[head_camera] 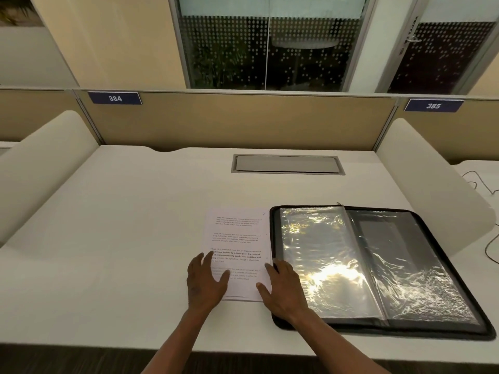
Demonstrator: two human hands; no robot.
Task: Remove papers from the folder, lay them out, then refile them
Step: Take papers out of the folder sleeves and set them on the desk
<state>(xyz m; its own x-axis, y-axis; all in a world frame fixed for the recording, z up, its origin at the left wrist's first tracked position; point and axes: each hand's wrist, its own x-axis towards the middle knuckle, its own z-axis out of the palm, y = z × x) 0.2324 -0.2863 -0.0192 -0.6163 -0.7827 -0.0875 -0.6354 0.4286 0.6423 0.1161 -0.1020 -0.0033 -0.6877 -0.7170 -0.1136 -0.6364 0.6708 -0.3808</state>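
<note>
A black zip folder (pixel 442 268) lies open on the white desk at the right, its clear plastic sleeves shining with glare. Just left of it lies a small stack of printed white papers (pixel 239 236), squared up against the folder's left edge. My left hand (pixel 205 282) rests flat on the stack's lower left corner with fingers spread. My right hand (pixel 283 287) lies with straight fingers on the stack's lower right edge, where paper and folder meet.
The desk (pixel 121 238) has a grey cable hatch (pixel 287 164) at the back middle. Cream side dividers (pixel 48 163) stand left and right, a tan back panel behind. Cables (pixel 483 184) lie on the neighbouring desk at far right.
</note>
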